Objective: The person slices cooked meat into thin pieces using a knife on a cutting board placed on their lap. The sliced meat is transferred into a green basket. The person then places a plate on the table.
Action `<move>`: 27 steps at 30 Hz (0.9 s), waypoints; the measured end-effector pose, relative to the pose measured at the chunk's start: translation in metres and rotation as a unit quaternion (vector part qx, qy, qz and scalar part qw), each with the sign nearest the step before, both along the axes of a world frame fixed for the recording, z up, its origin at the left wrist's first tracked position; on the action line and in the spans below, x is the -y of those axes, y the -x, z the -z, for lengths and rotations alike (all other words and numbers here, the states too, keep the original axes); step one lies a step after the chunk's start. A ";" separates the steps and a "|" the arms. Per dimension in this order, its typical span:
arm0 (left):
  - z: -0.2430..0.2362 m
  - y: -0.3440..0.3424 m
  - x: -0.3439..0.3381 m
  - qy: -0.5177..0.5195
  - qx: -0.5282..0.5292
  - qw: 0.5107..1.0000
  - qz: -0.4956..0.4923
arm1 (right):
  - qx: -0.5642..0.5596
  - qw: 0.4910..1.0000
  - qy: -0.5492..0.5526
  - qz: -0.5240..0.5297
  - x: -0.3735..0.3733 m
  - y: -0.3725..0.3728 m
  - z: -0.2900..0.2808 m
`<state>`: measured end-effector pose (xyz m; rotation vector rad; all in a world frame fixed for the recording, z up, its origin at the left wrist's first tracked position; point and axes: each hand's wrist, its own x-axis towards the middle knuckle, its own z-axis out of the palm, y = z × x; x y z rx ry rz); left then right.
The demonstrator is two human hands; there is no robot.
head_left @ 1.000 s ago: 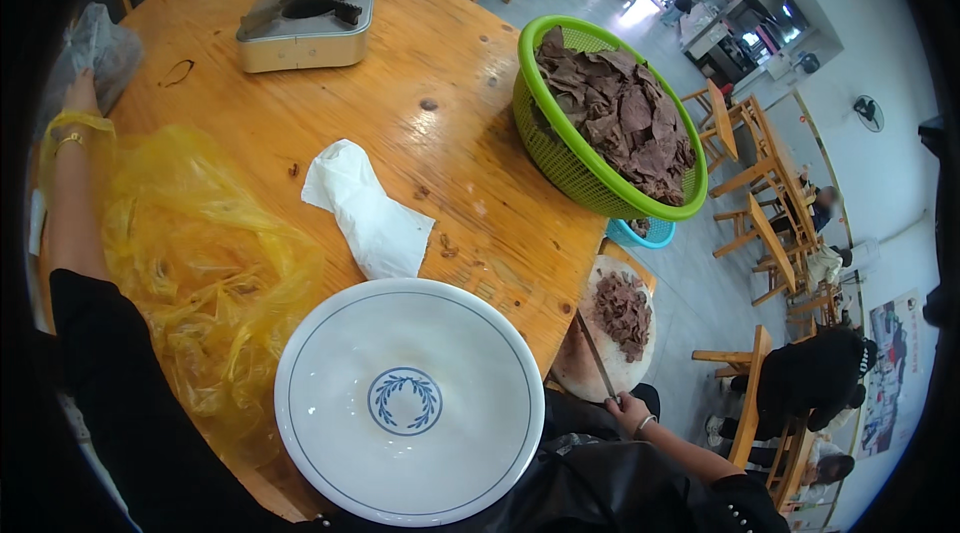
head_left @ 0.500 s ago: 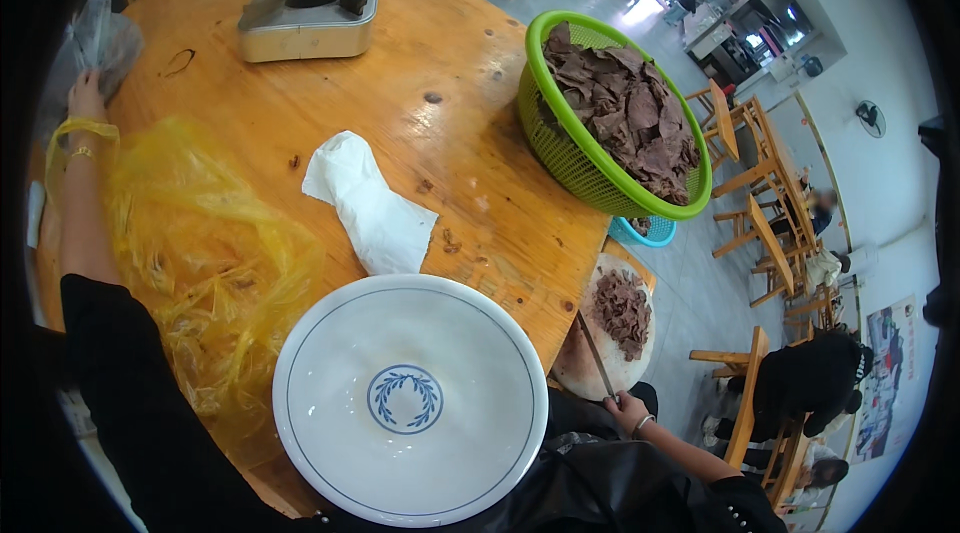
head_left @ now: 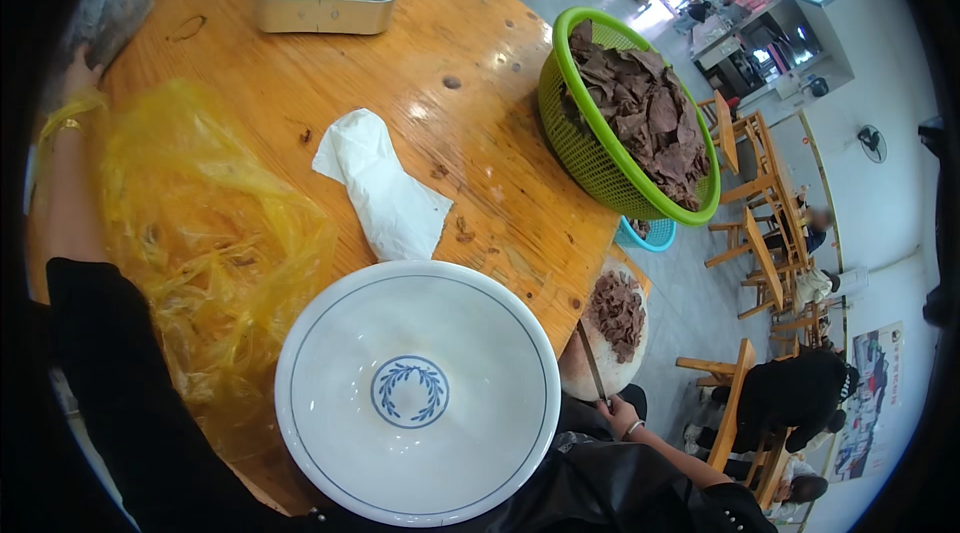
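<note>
At the far left, my left hand [head_left: 80, 78] grips a clear plastic bag [head_left: 108, 18] by the table's edge. A thin yellow plastic bag [head_left: 215, 263] hangs round that wrist and spreads, crumpled, over the table. My right hand [head_left: 620, 415], low on the right, is closed round the handle of a long-bladed knife [head_left: 590, 358]. Its blade lies over a round pale cutting board [head_left: 580, 373], next to a heap of dark sliced meat [head_left: 617, 313]. Between my arms stands a big white bowl [head_left: 335, 433] with a blue wreath at its bottom; nothing lies in it.
A green basket [head_left: 575, 138] heaped with dark meat slices [head_left: 650, 113] stands tilted at the table's right edge, above a small blue basket [head_left: 655, 241]. White tissue [head_left: 385, 188] lies beyond the bowl. A portable gas stove [head_left: 325, 15] sits at the back. People occupy benches at right.
My view has shifted slightly, so table things sit a little further right. The left hand stays at the clear bag, and the right still holds the knife over the board.
</note>
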<state>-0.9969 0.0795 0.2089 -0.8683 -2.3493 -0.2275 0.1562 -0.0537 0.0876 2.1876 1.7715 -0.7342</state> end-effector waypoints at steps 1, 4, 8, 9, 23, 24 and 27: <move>0.017 -0.013 0.003 0.009 -0.004 1.000 0.007 | 0.008 1.000 -0.004 -0.006 0.001 -0.009 0.000; 0.059 -0.106 -0.020 0.077 -0.065 0.991 0.089 | -0.020 0.999 -0.038 -0.024 0.015 -0.028 -0.003; -0.007 -0.234 -0.014 0.122 0.184 0.975 0.007 | -0.075 0.996 -0.050 0.028 0.026 -0.047 0.027; -0.024 -0.236 -0.002 0.143 0.168 0.975 -0.012 | -0.041 0.999 -0.028 0.021 0.018 -0.030 0.028; -0.081 -0.360 0.062 0.311 0.073 0.945 0.065 | -0.007 0.983 -0.079 -0.166 -0.019 -0.058 0.018; -0.090 -0.375 0.066 0.312 0.066 0.945 0.073 | -0.009 0.983 -0.073 -0.167 -0.021 -0.065 0.024; -0.110 -0.409 0.079 0.308 0.062 0.945 0.091 | -0.017 0.982 -0.109 -0.155 -0.027 -0.084 0.036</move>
